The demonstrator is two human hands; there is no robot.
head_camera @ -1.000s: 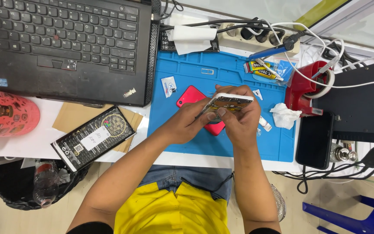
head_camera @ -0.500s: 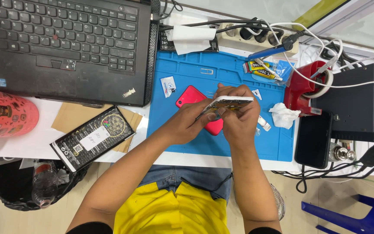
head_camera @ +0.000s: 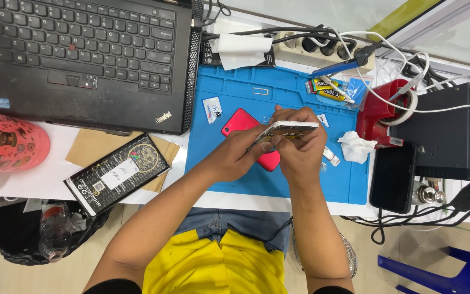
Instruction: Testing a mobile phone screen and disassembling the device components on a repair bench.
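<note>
Fingers of both the left hand point(head_camera: 235, 158) and right hand point(head_camera: 297, 149) pinch the phone point(head_camera: 289, 129) edge-up, its long axis running left-right.

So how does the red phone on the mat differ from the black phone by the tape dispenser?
The red phone lies tilted on the blue mat, partly under the hands; the black phone lies straight, off the mat's right edge, uncovered. The red one looks smaller, though partly hidden. Both lie flat.

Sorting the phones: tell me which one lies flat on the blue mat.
The red phone, lying partly under the hands; the pale phone is held edge-up, and the black phone lies off the mat.
</note>
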